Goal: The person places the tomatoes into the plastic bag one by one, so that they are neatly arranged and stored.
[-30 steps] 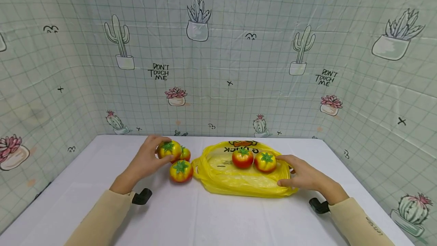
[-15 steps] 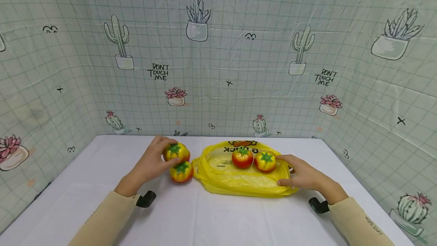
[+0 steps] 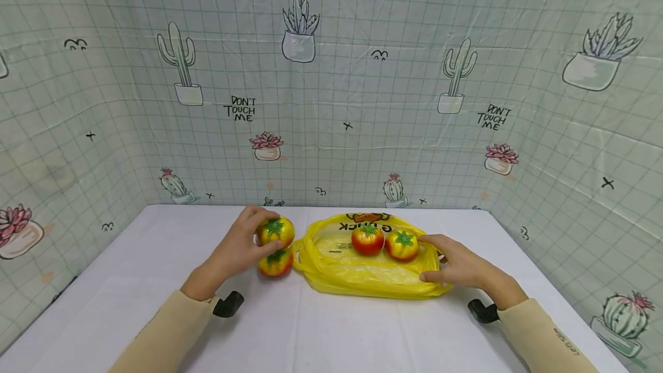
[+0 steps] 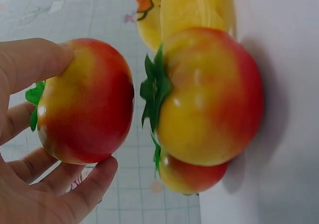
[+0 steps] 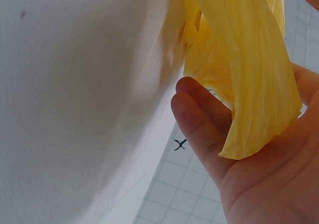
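Observation:
My left hand holds a glossy red-and-yellow tomato with a green calyx, thumb on one side and fingers on the other. In the left wrist view it is off the table, beside a second tomato that rests there. A third tomato shows partly behind that one; the head view hides it. Two tomatoes, one at the middle and one at the right, lie at the yellow plastic bag's mouth. My right hand touches the bag's right side, thumb and forefinger spread; a bag flap hangs across the palm.
A white cloth covers the table. Behind and at both sides stands a grid-patterned curtain printed with cacti. Black wrist mounts sit below the left hand and the right hand.
My left hand has moved right with its tomato, now in front of the rear tomato and partly over the front one. The right hand and the bag have stayed in place.

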Action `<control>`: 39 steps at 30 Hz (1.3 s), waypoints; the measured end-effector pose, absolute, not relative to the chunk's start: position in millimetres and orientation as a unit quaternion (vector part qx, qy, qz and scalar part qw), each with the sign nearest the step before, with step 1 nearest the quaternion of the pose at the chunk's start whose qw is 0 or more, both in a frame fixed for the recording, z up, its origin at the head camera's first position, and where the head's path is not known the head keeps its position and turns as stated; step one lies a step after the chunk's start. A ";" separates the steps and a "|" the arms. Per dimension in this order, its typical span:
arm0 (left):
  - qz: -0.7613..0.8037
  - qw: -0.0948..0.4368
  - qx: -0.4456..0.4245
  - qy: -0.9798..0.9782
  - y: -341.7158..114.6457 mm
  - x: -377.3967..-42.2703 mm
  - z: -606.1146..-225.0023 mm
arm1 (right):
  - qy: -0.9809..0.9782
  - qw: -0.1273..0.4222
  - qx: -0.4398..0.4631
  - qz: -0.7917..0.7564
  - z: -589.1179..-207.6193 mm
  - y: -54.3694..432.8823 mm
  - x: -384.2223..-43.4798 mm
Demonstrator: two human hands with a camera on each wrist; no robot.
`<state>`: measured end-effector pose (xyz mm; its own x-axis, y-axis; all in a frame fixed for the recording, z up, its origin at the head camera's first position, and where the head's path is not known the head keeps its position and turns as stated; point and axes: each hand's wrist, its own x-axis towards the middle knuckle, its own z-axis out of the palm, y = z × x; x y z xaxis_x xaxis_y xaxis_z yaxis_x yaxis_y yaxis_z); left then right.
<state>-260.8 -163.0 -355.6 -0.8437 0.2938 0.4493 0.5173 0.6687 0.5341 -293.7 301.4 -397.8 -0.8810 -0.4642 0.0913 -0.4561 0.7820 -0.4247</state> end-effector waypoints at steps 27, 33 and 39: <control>-0.374 0.137 -0.246 -0.884 -98.6 -274.2 -359.0 | 0.944 0.007 -0.245 -0.223 -396.0 301.2 -292.6; -0.384 0.129 -0.231 -0.884 -86.5 -278.0 -362.1 | 0.943 0.007 -0.247 -0.224 -396.2 301.4 -293.3; -0.387 0.129 -0.201 -0.890 -75.4 -280.0 -364.0 | 0.941 0.009 -0.250 -0.226 -397.0 301.8 -294.1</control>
<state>-280.0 -75.4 -364.0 -0.8857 0.2584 0.3858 0.4584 0.6187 0.6380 -294.1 301.8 -397.0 -0.8751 -0.4741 0.0968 -0.4663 0.7727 -0.4307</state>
